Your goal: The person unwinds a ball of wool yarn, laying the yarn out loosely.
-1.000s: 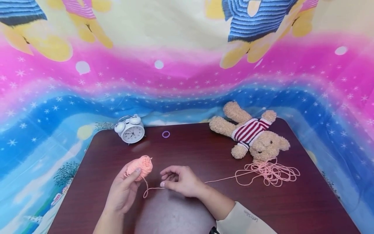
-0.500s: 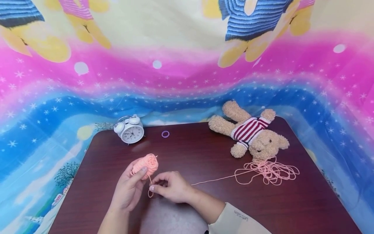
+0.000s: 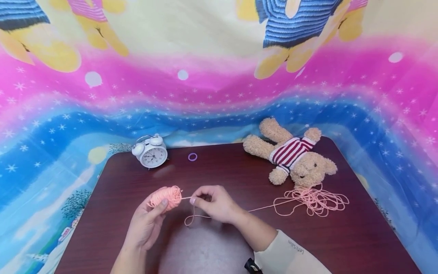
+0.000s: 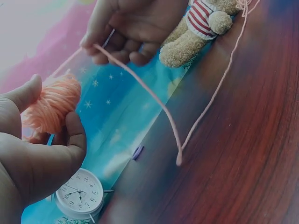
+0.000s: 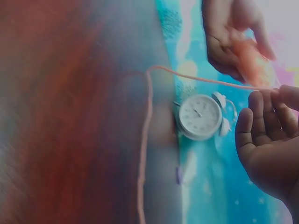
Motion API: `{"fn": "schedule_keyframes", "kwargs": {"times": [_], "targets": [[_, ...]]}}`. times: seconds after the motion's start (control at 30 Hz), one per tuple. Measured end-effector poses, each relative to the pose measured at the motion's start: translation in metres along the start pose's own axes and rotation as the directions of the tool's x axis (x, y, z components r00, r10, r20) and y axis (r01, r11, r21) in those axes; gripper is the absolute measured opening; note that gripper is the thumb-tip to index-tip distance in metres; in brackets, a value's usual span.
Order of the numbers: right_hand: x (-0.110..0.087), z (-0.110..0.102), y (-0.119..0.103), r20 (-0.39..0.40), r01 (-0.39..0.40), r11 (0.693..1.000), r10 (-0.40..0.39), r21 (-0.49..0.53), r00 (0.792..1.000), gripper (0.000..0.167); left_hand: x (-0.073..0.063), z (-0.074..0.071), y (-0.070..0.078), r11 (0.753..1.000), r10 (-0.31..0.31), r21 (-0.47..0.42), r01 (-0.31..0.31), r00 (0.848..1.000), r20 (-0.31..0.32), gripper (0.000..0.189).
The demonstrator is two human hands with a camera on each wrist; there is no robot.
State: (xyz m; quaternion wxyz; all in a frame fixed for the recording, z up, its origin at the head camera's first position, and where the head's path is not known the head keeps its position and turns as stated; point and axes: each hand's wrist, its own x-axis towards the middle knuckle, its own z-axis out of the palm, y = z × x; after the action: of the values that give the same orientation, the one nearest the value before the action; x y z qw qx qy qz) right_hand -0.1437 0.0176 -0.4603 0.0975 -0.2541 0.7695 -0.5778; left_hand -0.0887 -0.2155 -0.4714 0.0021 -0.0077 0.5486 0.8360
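A small ball of peach yarn (image 3: 167, 197) is gripped between the thumb and fingers of my left hand (image 3: 145, 220), above the table. To its right, my right hand (image 3: 219, 203) pinches the yarn strand (image 4: 142, 84) between thumb and forefinger. A short stretch runs taut from the ball to that pinch. Below the pinch the strand hangs in a loop, then crosses the table to a loose tangle of yarn (image 3: 316, 201) at the right. In the right wrist view the ball (image 5: 252, 60) shows blurred in the left hand.
A white alarm clock (image 3: 152, 154) stands at the table's back left, with a purple ring (image 3: 192, 157) to its right. At the back right lies a teddy bear (image 3: 291, 154) in a striped shirt, its head by the yarn tangle. A printed cloth (image 3: 212, 95) hangs behind the table (image 3: 113, 182).
My right hand came left to the strand near the ball, then drew back right and up while pinching it. The ball's end has turned towards the right hand.
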Motion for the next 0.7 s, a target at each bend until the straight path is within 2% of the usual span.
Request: {"fn": "schedule_keyframes", "kwargs": {"times": [0.33, 0.7], "targets": [[0.002, -0.043, 0.001, -0.123, 0.003, 0.999, 0.002, 0.044, 0.992, 0.011, -0.004, -0.012, 0.002, 0.999, -0.024, 0.029, 0.025, 1.0, -0.011, 0.03], [-0.013, -0.075, 0.01, -0.169, -0.056, 0.997, 0.065, 0.057, 0.983, 0.01, -0.004, -0.023, 0.002, 1.0, -0.016, -0.014, 0.016, 1.0, -0.001, 0.026]]}}
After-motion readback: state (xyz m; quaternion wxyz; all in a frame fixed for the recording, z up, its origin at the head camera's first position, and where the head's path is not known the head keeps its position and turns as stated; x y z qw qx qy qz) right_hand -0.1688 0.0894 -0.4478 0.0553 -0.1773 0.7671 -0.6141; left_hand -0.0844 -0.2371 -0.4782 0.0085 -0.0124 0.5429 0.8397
